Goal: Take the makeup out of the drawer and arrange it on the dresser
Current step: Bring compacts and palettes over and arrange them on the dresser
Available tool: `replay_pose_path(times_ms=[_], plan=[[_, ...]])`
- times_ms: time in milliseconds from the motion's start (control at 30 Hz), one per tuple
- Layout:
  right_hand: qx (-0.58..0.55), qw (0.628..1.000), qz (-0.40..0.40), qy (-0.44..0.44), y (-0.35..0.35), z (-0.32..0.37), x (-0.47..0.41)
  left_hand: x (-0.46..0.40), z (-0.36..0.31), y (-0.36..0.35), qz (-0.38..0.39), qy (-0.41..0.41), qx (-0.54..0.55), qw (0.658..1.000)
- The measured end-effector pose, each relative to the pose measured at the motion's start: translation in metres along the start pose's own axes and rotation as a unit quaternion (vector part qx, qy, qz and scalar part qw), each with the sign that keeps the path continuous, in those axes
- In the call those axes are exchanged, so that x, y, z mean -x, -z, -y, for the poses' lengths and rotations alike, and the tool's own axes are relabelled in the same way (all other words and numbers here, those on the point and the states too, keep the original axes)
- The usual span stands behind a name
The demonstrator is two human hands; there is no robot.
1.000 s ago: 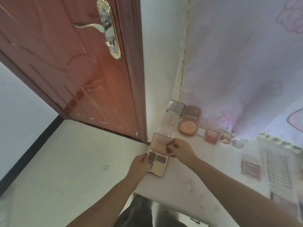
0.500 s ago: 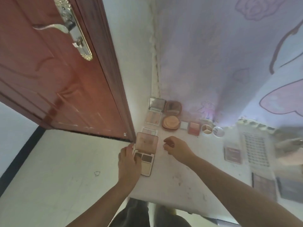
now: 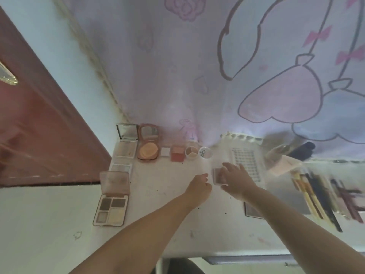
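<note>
On the white dresser top (image 3: 158, 194) an open four-pan eyeshadow palette (image 3: 110, 207) lies at the left edge with its lid up. Behind it are a small palette (image 3: 120, 167), a mirrored compact (image 3: 127, 140), a round orange powder compact (image 3: 148, 150), a red blush (image 3: 177, 153) and a three-colour pot (image 3: 192, 152). My right hand (image 3: 236, 179) rests with spread fingers on a small pinkish palette (image 3: 216, 176) at mid-table. My left hand (image 3: 199, 187) hovers just left of it, fingers loosely curled, holding nothing.
A false-lash sheet (image 3: 245, 161) lies right of my right hand. Brushes and pencils (image 3: 316, 196) fill the right side, with a dark bottle (image 3: 302, 150) behind. Another palette (image 3: 252, 211) shows under my right forearm. A brown door (image 3: 39, 125) stands at the left and a patterned curtain (image 3: 197, 66) hangs behind.
Both hands have left the open four-pan palette and moved right. My right hand now lies on the small pinkish palette. The view has swung right.
</note>
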State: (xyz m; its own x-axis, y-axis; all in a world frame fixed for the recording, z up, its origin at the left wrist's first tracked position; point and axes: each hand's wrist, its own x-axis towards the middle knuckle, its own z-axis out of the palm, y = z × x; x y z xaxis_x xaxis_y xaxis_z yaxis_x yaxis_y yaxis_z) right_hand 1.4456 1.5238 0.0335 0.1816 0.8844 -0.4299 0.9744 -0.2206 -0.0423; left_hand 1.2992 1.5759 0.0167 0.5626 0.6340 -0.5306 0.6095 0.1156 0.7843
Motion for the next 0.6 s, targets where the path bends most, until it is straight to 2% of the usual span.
replay_pose_path(times_ms=[100, 167, 233, 333, 400, 500, 600], plan=[[0.006, 0.999, -0.045, 0.022, -0.011, -0.004, -0.003, -0.003, -0.012, -0.010, 0.023, 0.012, 0.091, 0.996], [0.002, 0.997, -0.065, 0.044, -0.011, -0.002, -0.001, -0.001, -0.016, -0.008, 0.023, 0.056, 0.174, 0.983], [-0.077, 0.993, -0.063, 0.070, -0.007, 0.002, 0.004, 0.006, -0.015, 0.001, 0.006, 0.105, 0.260, 0.960], [-0.244, 0.961, -0.074, 0.104, 0.002, 0.017, 0.017, 0.024, -0.005, 0.021, 0.033, 0.139, 0.416, 0.898], [-0.308, 0.941, -0.075, 0.120, 0.011, 0.031, 0.023, 0.039, 0.002, 0.034, 0.071, 0.141, 0.492, 0.856], [-0.337, 0.925, -0.085, 0.154, 0.027, 0.055, 0.026, 0.059, 0.009, 0.049, 0.104, 0.110, 0.563, 0.813], [-0.341, 0.918, -0.083, 0.186, 0.041, 0.071, 0.026, 0.077, 0.014, 0.062, 0.105, 0.081, 0.634, 0.762]])
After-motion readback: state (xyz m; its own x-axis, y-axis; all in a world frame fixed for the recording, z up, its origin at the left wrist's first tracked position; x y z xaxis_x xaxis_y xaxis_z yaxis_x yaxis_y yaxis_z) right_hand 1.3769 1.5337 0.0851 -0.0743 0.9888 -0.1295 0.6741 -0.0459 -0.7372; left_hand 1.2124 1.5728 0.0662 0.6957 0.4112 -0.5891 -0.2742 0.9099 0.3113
